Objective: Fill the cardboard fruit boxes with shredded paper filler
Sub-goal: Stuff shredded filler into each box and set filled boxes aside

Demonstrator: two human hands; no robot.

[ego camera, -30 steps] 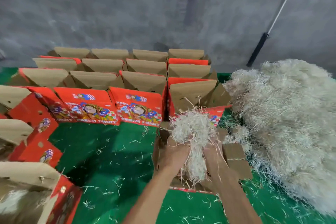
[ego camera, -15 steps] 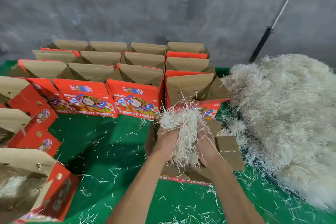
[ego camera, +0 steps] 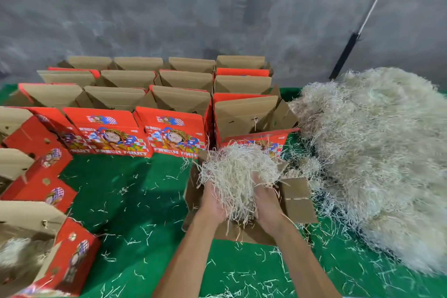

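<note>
A wad of pale shredded paper (ego camera: 238,172) sits between my two hands, over an open cardboard fruit box (ego camera: 298,201) on the green floor cover. My left hand (ego camera: 212,201) grips the wad from the left, and my right hand (ego camera: 266,202) grips it from the right. The fingers of both hands are buried in the strands. The lower part of the wad reaches down into the box; the box's inside is mostly hidden by it.
A big heap of shredded paper (ego camera: 377,159) lies to the right. Rows of open red fruit boxes (ego camera: 169,133) stand behind and along the left. One box at bottom left (ego camera: 60,256) holds some filler. Loose strands litter the green cover (ego camera: 135,201).
Both hands have stayed over the box while the wad has spread wider and bunched up between them. The view has shifted slightly.
</note>
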